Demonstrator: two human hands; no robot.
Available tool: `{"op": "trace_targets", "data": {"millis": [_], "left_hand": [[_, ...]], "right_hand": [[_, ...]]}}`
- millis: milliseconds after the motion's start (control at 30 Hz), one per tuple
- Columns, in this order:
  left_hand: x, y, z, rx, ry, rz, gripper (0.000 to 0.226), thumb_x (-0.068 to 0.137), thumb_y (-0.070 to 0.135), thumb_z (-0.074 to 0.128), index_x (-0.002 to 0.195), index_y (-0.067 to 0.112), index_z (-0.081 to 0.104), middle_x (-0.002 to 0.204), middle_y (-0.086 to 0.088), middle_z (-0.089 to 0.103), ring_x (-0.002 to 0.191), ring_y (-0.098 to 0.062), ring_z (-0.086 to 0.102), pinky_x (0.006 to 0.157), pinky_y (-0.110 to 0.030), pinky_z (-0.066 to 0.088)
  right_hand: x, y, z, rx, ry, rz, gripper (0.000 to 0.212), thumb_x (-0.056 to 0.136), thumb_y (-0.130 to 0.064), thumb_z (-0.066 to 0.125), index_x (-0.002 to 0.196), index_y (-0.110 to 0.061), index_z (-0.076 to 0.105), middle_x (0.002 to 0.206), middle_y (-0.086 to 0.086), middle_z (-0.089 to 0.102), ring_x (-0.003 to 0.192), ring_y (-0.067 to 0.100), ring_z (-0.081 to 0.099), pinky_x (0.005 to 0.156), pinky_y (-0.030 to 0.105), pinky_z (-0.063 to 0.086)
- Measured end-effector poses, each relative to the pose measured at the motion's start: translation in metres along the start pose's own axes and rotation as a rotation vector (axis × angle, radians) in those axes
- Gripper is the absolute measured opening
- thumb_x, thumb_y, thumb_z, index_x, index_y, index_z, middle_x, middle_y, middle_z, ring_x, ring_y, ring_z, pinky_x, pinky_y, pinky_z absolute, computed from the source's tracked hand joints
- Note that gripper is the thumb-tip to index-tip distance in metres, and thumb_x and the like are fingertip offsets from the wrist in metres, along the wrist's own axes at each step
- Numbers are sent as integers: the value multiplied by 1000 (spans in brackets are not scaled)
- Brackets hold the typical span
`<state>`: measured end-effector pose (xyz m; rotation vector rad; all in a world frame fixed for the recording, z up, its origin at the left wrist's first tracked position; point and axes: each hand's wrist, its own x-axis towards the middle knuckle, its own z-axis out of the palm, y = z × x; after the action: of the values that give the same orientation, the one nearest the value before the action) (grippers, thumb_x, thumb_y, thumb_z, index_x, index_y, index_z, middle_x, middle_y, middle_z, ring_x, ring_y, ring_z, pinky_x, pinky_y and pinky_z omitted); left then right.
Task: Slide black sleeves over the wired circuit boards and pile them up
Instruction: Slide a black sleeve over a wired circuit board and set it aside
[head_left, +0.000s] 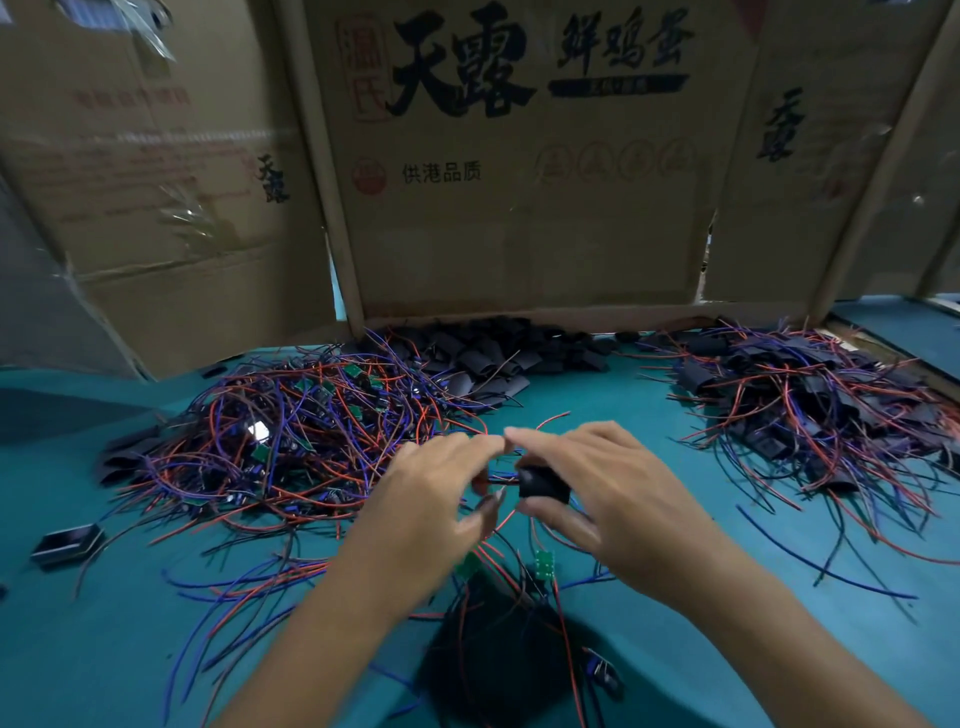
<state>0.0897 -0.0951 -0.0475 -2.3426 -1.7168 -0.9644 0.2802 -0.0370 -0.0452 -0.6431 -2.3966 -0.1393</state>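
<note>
Between hands, black sleeve in right hand grip; board hidden.

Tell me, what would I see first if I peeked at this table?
Probably the big tangle of red and blue wires with small green circuit boards, heaped on the teal table at the left. In the middle, the left hand and right hand meet around a small black sleeve. Behind stands a brown cardboard box with bold black characters.
</note>
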Motion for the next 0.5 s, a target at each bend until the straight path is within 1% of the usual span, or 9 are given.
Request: {"op": "trace_targets", "data": {"millis": [67, 133, 200, 233, 267, 300, 367, 433, 500], "left_hand": [[-2, 4, 5, 7, -46, 18, 52, 73, 0, 73, 122, 7, 60, 104, 0, 64, 96, -20, 57, 86, -31, 40], [-3, 7, 6, -35, -26, 19, 64, 68, -8, 72, 128, 4, 54, 117, -3, 60, 106, -16, 53, 95, -22, 38], [-3, 8, 6, -46, 10, 35, 69, 67, -12, 67, 132, 6, 51, 123, -3, 57, 116, -15, 50, 101, -19, 35], [-3, 9, 7, -41, 21, 46, 70, 67, -13, 64, 132, 8, 50, 125, -2, 55, 119, -16, 49, 103, -21, 35], [-3, 10, 7, -37, 25, 56, 71, 67, -13, 61, 133, 9, 49, 126, -2, 54, 120, -16, 49, 105, -23, 35], [-3, 10, 8, -35, 23, 63, 71, 67, -13, 60, 133, 10, 47, 127, -2, 53, 121, -17, 49, 105, -24, 35], [-4, 12, 10, -24, 16, 75, 69, 67, -13, 57, 133, 8, 48, 126, -3, 52, 118, -18, 50, 104, -26, 36], [-5, 13, 12, -37, 17, 67, 60, 71, -14, 58, 128, 5, 52, 125, -4, 54, 114, -19, 52, 101, -24, 38], [-4, 11, 10, -87, 52, 28, 41, 77, -14, 63, 114, 4, 61, 129, -5, 56, 112, -17, 57, 97, -17, 39]], "right_hand": [[-1, -6, 2, 3, -27, 53, 57, 85, -32, 68, 134, -7, 55, 97, -3, 72, 84, 18, 57, 82, 28, 40], [0, -9, 3, 37, -91, 153, 61, 92, -36, 62, 145, -14, 42, 104, -6, 71, 87, 21, 59, 80, 28, 39], [-2, -7, 5, -106, -203, 176, 63, 99, -44, 48, 153, -22, 24, 110, -11, 67, 98, 19, 59, 92, 28, 34], [-3, -5, 7, -195, -251, 171, 63, 100, -47, 41, 153, -24, 17, 111, -11, 66, 104, 17, 58, 100, 32, 30], [-4, -5, 8, -251, -281, 179, 62, 101, -48, 39, 153, -25, 15, 110, -11, 66, 107, 17, 58, 105, 37, 28], [-4, -5, 8, -275, -302, 203, 62, 101, -48, 38, 153, -25, 14, 108, -10, 66, 108, 17, 57, 106, 42, 26], [-6, -4, 8, -283, -330, 248, 63, 101, -47, 38, 153, -27, 9, 108, -9, 66, 113, 15, 54, 107, 45, 19], [-6, -1, 10, -266, -333, 260, 62, 101, -46, 36, 153, -31, 7, 112, -11, 65, 118, 12, 51, 107, 44, 15], [-5, 2, 10, -185, -318, 261, 59, 102, -46, 35, 152, -34, 7, 118, -15, 62, 117, 10, 48, 104, 37, 20]]}}
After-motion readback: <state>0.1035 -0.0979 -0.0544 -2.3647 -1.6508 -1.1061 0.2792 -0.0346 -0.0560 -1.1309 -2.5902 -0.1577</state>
